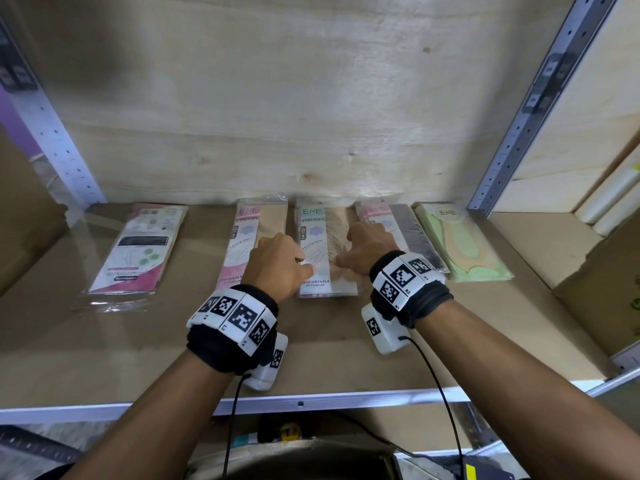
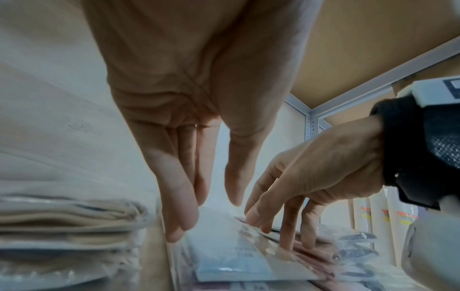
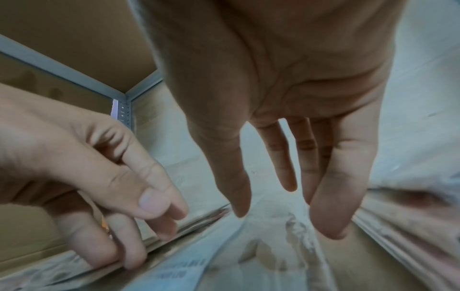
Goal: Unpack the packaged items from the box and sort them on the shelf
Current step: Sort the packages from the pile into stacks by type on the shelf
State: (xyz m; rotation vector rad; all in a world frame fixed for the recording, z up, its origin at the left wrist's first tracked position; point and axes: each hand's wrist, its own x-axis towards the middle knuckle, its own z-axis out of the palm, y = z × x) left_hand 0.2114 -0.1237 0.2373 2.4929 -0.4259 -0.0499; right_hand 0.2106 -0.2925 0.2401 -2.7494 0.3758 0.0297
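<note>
A teal-labelled stocking pack [image 1: 317, 237] lies flat in the middle of the cardboard-lined shelf [image 1: 173, 344]. My left hand [image 1: 282, 261] is at the pack's left edge, its straight fingers [image 2: 179, 226] pointing down onto that edge. On the right side my right hand [image 1: 363, 251] touches the top of the pack with spread fingertips [image 2: 286, 242]. In the right wrist view the right hand [image 3: 273, 196] hovers with fingers extended over the pack [image 3: 179, 275], while the left hand [image 3: 139, 206] touches its edge. Neither hand grips the pack.
Other packs lie in a row along the back: a pink one [image 1: 138, 251] far left, a pink-labelled one [image 1: 247, 233], a pink and dark one [image 1: 408, 233], a green one [image 1: 457, 240]. A cardboard box [image 1: 602, 289] stands at the right. Metal uprights [image 1: 530, 109] frame the shelf.
</note>
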